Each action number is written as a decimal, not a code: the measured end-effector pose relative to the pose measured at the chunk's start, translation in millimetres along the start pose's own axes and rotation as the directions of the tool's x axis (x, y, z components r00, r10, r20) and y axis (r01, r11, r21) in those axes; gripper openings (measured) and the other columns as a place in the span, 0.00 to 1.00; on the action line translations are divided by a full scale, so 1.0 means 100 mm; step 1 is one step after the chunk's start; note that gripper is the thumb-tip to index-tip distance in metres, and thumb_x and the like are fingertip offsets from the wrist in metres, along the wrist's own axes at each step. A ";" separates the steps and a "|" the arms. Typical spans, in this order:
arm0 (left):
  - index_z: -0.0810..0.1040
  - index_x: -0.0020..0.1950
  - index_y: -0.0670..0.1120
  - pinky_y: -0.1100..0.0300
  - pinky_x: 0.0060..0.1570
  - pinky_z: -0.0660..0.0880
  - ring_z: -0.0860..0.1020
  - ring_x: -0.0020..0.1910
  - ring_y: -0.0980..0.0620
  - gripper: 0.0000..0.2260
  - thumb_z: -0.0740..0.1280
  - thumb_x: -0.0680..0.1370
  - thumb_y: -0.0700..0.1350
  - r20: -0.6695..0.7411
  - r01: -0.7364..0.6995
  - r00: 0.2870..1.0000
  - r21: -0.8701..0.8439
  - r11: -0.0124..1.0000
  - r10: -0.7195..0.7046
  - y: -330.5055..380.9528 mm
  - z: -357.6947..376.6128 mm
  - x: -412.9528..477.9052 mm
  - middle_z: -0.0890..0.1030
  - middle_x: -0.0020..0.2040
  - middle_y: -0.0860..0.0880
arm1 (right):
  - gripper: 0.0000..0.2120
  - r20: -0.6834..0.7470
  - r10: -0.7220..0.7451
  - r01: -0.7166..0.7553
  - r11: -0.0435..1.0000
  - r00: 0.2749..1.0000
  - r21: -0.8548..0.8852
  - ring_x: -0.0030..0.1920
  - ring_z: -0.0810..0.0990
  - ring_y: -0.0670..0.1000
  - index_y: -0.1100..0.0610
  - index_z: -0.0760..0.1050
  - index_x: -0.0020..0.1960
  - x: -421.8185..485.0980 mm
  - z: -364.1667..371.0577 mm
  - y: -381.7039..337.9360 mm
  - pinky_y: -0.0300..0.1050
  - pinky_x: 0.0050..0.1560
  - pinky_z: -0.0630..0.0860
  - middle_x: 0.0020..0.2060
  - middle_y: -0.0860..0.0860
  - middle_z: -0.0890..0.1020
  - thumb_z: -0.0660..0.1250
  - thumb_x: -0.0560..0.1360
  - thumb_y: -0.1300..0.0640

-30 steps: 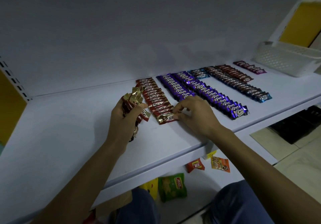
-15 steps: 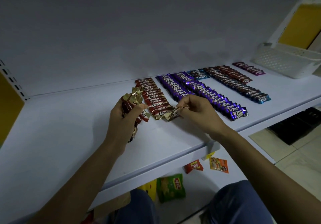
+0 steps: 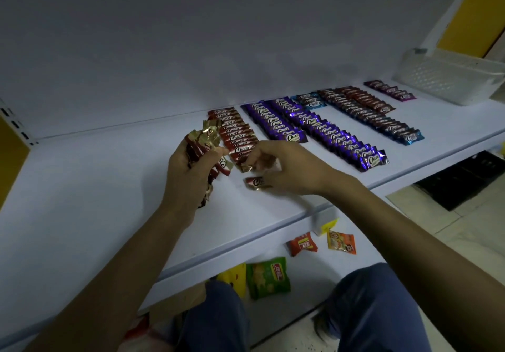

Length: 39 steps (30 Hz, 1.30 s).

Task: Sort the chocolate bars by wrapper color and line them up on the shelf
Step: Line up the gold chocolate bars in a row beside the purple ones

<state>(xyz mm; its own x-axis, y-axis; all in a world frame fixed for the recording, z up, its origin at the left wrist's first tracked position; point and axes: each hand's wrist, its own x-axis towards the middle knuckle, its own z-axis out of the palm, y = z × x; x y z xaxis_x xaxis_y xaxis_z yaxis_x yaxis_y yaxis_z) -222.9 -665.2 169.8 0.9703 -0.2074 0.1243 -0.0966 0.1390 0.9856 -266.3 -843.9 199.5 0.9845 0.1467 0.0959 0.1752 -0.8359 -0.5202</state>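
1. The loose red bar (image 3: 254,182) lies flat on the shelf (image 3: 95,187), label up, just nearer than the near end of the red row (image 3: 235,136) and not yet joined to it.
2. Its long axis runs left to right, roughly parallel to the bars in the row. The left end shows and the right end is hidden under the right hand (image 3: 289,170).
3. The right hand hovers over the row's near end with its fingers curled and its thumb at the loose bar. I cannot tell whether it pinches the bar or only touches it.
4. In my judgement the bar sits here so it can be slid up against the last bar of the row.
5. The left hand (image 3: 185,177) grips a bundle of red bars (image 3: 203,144) fanned upright, with the gold ends uppermost. It is held just left of the row, probably as ready stock.
6. The row's bars overlap like shingles, and the row itself runs from near to far.
7. To the right are the purple rows (image 3: 276,122), then the darker rows (image 3: 366,111), all laid the same way.
8. A white basket (image 3: 448,78) stands at the far right, and snack packets (image 3: 269,280) lie below the shelf.
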 end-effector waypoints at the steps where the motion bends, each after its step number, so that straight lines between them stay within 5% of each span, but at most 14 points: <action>1: 0.77 0.47 0.49 0.67 0.23 0.68 0.75 0.34 0.51 0.04 0.66 0.78 0.40 -0.001 0.000 1.000 0.005 1.000 0.000 0.00 0.00 0.00 0.82 0.44 0.45 | 0.12 -0.030 0.012 -0.013 1.000 0.999 -0.011 0.45 0.77 0.48 0.57 0.80 0.54 -0.04 -0.02 0.04 0.48 0.49 0.75 0.45 0.48 0.81 0.69 0.71 0.64; 5: 0.77 0.47 0.48 0.69 0.24 0.68 0.74 0.28 0.60 0.03 0.66 0.78 0.40 -0.002 -0.009 1.000 0.018 1.000 0.009 -0.02 0.01 0.01 0.82 0.45 0.44 | 0.11 -0.033 0.106 -0.110 0.964 0.994 -0.242 0.48 0.73 0.46 0.48 0.81 0.55 -0.18 -0.06 0.19 0.50 0.55 0.70 0.40 0.38 0.74 0.69 0.73 0.49; 9: 0.77 0.47 0.48 0.66 0.23 0.67 0.72 0.26 0.58 0.03 0.67 0.78 0.41 -0.016 -0.003 1.000 0.036 0.999 0.004 -0.02 0.01 0.02 0.82 0.47 0.37 | 0.05 -0.039 0.086 -0.090 0.986 0.996 -0.138 0.48 0.74 0.45 0.45 0.78 0.42 -0.16 -0.04 0.22 0.53 0.56 0.71 0.40 0.39 0.75 0.73 0.71 0.53; 12: 0.77 0.47 0.49 0.64 0.22 0.66 0.70 0.27 0.54 0.03 0.67 0.78 0.41 -0.014 0.013 1.000 0.039 0.999 -0.012 0.00 0.01 0.01 0.80 0.45 0.36 | 0.05 -0.039 0.111 -0.113 0.992 0.993 -0.056 0.44 0.75 0.45 0.45 0.79 0.47 -0.10 -0.05 0.18 0.49 0.52 0.70 0.39 0.38 0.76 0.72 0.72 0.50; 15: 0.77 0.46 0.49 0.63 0.23 0.65 0.70 0.30 0.50 0.03 0.67 0.78 0.41 -0.008 0.013 1.000 0.027 1.000 -0.013 0.00 0.01 0.00 0.80 0.43 0.40 | 0.07 -0.036 0.053 -0.058 0.986 0.998 -0.157 0.45 0.72 0.44 0.46 0.82 0.51 -0.06 -0.02 0.18 0.47 0.51 0.68 0.39 0.37 0.76 0.70 0.74 0.54; 18: 0.77 0.46 0.49 0.64 0.23 0.66 0.70 0.30 0.50 0.03 0.66 0.77 0.41 -0.010 0.006 1.000 0.027 1.000 -0.006 0.00 0.01 0.00 0.81 0.42 0.43 | 0.07 -0.003 0.072 -0.071 0.982 0.997 -0.175 0.53 0.73 0.48 0.44 0.79 0.44 -0.03 -0.05 0.20 0.51 0.57 0.69 0.47 0.43 0.76 0.72 0.71 0.55; 21: 0.77 0.47 0.49 0.66 0.24 0.68 0.72 0.29 0.54 0.03 0.67 0.77 0.41 -0.017 -0.004 1.000 0.041 0.999 0.005 -0.01 0.01 0.01 0.82 0.45 0.39 | 0.11 -0.029 -0.002 -0.003 0.986 1.000 -0.169 0.55 0.73 0.50 0.42 0.73 0.38 0.01 -0.06 0.20 0.54 0.59 0.68 0.49 0.43 0.78 0.73 0.69 0.56; 24: 0.77 0.46 0.49 0.64 0.23 0.66 0.70 0.29 0.51 0.02 0.67 0.77 0.42 -0.020 0.003 1.000 0.046 0.999 -0.002 -0.02 0.01 0.02 0.80 0.47 0.34 | 0.05 -0.011 -0.035 0.032 0.980 0.999 -0.195 0.58 0.72 0.51 0.49 0.77 0.40 0.05 -0.04 0.19 0.52 0.61 0.64 0.54 0.45 0.81 0.73 0.69 0.56; 31: 0.77 0.47 0.49 0.63 0.24 0.66 0.69 0.29 0.50 0.02 0.68 0.77 0.42 -0.022 0.012 1.000 0.046 0.999 -0.011 -0.05 0.00 0.04 0.80 0.44 0.35 | 0.15 -0.026 -0.107 0.104 0.989 0.994 -0.104 0.56 0.76 0.51 0.39 0.70 0.33 0.04 -0.04 0.24 0.56 0.60 0.68 0.41 0.37 0.80 0.74 0.68 0.55; 36: 0.78 0.48 0.47 0.64 0.22 0.65 0.68 0.27 0.51 0.01 0.68 0.77 0.42 -0.013 0.005 1.000 0.036 0.999 -0.005 -0.06 0.00 0.06 0.79 0.37 0.43 | 0.05 -0.028 -0.068 0.067 0.997 0.997 -0.025 0.45 0.78 0.45 0.51 0.82 0.43 0.02 -0.19 0.32 0.43 0.52 0.73 0.40 0.41 0.81 0.73 0.70 0.61; 39: 0.78 0.48 0.46 0.64 0.23 0.65 0.69 0.27 0.52 0.02 0.68 0.77 0.42 -0.017 0.003 1.000 0.033 0.999 -0.003 -0.06 0.00 0.06 0.79 0.36 0.45 | 0.06 -0.032 -0.021 0.018 0.996 0.999 -0.085 0.46 0.76 0.43 0.49 0.82 0.42 0.07 -0.22 0.36 0.49 0.57 0.71 0.39 0.37 0.79 0.74 0.70 0.59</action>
<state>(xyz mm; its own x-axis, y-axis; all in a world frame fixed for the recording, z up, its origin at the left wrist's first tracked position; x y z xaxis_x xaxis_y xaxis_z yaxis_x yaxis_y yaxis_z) -216.1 -667.1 164.4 0.9741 -0.1916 0.1198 -0.1007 0.1061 0.9892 -253.1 -884.8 199.9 0.9801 0.1472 0.1334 0.1919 -0.8748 -0.4448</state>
